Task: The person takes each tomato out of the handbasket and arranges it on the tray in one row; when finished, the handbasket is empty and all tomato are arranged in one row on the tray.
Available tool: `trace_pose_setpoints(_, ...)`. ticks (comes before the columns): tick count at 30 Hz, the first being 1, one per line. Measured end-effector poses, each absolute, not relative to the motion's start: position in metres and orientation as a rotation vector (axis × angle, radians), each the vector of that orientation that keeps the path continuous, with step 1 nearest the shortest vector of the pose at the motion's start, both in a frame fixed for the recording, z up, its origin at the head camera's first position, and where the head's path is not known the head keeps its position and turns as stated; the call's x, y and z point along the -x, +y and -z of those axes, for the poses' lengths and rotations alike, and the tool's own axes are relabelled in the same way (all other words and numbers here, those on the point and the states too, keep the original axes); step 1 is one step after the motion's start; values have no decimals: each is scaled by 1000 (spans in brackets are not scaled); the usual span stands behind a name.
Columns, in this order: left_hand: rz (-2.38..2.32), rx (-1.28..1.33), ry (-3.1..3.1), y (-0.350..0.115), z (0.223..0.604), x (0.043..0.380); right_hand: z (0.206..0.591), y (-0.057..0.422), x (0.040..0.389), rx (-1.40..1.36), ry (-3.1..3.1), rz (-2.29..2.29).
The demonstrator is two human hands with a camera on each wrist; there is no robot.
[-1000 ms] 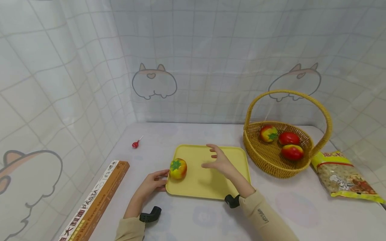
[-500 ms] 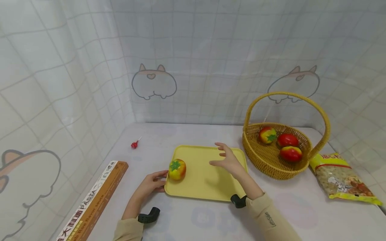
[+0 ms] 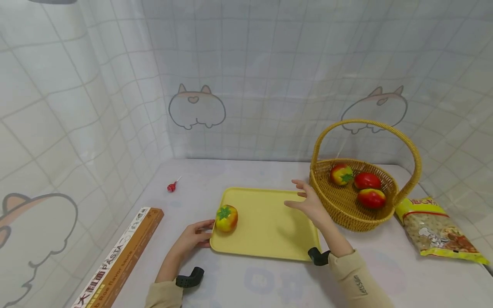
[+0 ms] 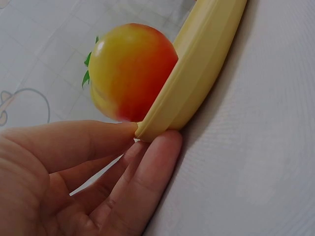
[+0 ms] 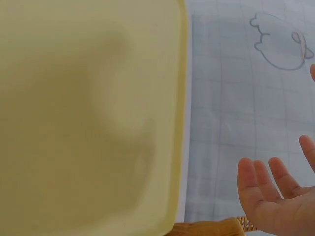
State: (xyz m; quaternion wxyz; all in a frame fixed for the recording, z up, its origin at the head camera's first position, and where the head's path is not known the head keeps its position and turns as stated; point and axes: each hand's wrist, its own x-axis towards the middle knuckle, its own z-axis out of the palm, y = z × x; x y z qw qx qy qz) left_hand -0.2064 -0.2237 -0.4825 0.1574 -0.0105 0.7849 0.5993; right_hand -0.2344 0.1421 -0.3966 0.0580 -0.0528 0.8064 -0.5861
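My left hand (image 3: 189,239) holds the left edge of a yellow tray (image 3: 265,226). In the left wrist view, the thumb (image 4: 93,140) lies at the rim and the fingers (image 4: 157,172) reach under it. Just inside that edge sits a round red-and-yellow fruit (image 3: 226,218) with green leaves on top. My right hand (image 3: 309,206) hovers over the right side of the tray with fingers spread and nothing in them. The right wrist view shows bare tray surface (image 5: 74,123) with a hand's shadow on it.
A wicker basket (image 3: 327,204) with a tall handle stands at the back right, holding several red and yellow fruits (image 3: 367,181). Right of it lies a bag of pasta (image 3: 439,229). A long pasta box (image 3: 127,252) lies on the left, with a red lollipop (image 3: 171,187) farther back.
My right hand has moved right across the tray toward the basket, still holding nothing. My left hand, the tray and the leafy fruit have stayed in place.
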Motion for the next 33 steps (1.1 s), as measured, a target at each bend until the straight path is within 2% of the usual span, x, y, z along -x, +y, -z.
trace_pose_setpoints(17, -1727, -25, 2217, -224, 484, 204, 394, 169, 235, 165, 2445, 1811)
trace_pose_setpoints(33, -1710, 28, 2244, -224, 480, 205, 380, 198, 232, 105, 2633, 1842)
